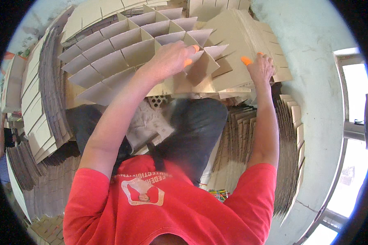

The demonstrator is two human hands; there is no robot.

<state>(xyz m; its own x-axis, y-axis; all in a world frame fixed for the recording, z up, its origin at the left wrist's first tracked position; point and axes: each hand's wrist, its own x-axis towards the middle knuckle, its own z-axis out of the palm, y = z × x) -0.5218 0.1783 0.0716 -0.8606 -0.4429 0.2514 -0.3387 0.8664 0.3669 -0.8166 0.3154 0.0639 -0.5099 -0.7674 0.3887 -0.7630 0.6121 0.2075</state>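
A grid of interlocked cardboard dividers (135, 51) stands on the work surface in front of me, its cells opening upward. My left hand (173, 61) is at the grid's near right part. Its thumb and forefinger, in orange finger covers, close on one of the panels. Farther right, my right hand (261, 70) rests at the edge of a fanned stack of flat cardboard strips (233, 45). Its thumb is spread away from the forefinger, both in orange covers, and nothing shows between them. The other right fingertips are partly hidden.
Slotted cardboard sheets stand stacked on the left (37, 98), and more rows lean at the lower right (288, 155). Further slotted pieces (94, 16) lie behind the grid. A pale wall (319, 94) with a window closes off the right side. My knees are under the work surface.
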